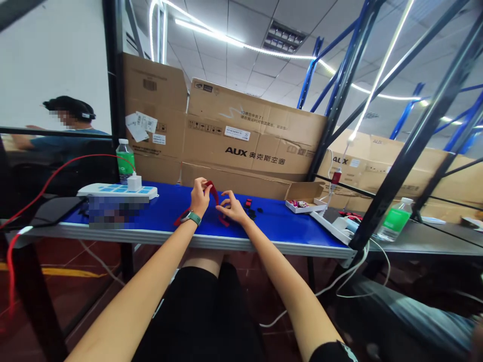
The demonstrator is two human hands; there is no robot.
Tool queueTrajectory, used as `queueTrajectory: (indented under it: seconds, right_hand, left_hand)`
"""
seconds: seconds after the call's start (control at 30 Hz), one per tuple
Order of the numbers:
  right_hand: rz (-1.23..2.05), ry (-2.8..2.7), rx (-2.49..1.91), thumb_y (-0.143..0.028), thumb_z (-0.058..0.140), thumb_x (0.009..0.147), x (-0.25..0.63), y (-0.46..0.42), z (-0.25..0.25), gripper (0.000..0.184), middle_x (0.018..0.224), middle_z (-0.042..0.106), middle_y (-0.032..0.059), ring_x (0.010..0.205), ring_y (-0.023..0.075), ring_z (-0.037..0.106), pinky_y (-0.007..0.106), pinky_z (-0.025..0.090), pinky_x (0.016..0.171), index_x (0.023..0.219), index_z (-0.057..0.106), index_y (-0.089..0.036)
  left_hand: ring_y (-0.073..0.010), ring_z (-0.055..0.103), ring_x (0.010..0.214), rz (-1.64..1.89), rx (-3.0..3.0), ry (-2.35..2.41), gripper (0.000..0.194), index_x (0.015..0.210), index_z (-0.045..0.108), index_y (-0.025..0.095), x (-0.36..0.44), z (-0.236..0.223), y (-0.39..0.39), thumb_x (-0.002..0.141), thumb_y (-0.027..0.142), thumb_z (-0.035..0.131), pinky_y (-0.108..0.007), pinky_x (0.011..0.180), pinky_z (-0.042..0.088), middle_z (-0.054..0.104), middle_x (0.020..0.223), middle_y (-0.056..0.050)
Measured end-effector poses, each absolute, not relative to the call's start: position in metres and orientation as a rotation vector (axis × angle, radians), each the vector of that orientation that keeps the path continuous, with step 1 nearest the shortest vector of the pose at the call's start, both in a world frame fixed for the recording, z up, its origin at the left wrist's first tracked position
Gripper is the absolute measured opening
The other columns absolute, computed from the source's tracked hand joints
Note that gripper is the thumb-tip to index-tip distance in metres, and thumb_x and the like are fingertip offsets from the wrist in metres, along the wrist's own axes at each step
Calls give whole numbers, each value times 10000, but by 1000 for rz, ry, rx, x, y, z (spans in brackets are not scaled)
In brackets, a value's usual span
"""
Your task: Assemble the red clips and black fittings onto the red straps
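Observation:
A red strap (214, 192) arches between my two hands above the blue tabletop, and its lower end hangs down to the table. My left hand (199, 196), with a green-banded watch on the wrist, pinches the upper part of the strap. On the other side, my right hand (233, 207) has its fingers curled, the tips at the strap's right side; they appear to grip it. More red strap lies partly hidden behind my left wrist. Just right of my right hand are small black pieces (251, 213) and a small red-and-black piece (248, 203).
A white power strip (113, 190) with a plugged-in charger and a green-labelled bottle (125, 163) stand at left. An open white box (306, 205) holds small items at right. Cardboard (252, 136) walls the back. A metal post (400, 125) rises at right. Another person sits far left.

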State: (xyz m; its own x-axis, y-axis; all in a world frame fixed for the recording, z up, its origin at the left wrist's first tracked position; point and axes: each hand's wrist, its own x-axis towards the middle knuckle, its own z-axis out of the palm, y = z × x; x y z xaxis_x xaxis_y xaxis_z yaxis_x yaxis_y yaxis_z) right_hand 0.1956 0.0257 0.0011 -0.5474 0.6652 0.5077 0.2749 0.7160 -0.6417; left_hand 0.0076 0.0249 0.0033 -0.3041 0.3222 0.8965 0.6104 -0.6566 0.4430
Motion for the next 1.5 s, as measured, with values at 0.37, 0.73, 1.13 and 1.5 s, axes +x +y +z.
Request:
queueTrajectory:
  seconds: [0.37,0.73,1.13,1.5]
  right_hand:
    - [975,-1999,-502,-492,714,779,201,58,-6,377,1022,754,64,979,221,677,364,489,965,994,749,-185]
    - [1359,-1790,-601,-346,771,718,206,49,-3,524,1097,729,60,760,150,671,316,563,780,1213,674,-204]
    - [216,-2157,-970,-312,505,968,216,54,-3,272,854,742,42,818,184,673,271,486,810,1080,733,-211]
    - [-283,-1860,-1924,-401,494,959,238,62,-12,364,1205,661,215,1251,416,480,582,303,1010,1131,737,-191]
  left_hand:
    - [-339,514,1270,-1318,-2018,-1817,300,1056,762,241,14,-10,29,952,390,522,-510,1036,424,549,1458,-79]
    - [-258,599,1166,-1207,-2104,-1897,417,1152,707,270,14,-6,22,1030,378,323,-420,978,401,715,1209,-70]
    - [-297,604,1158,-800,-2381,-1709,340,1056,743,270,22,-9,15,973,410,444,-499,1003,366,706,1230,-73]
    - [-360,608,1071,-602,-1969,-1899,328,1114,686,158,28,-14,10,865,236,488,-574,1008,286,717,1032,-190]
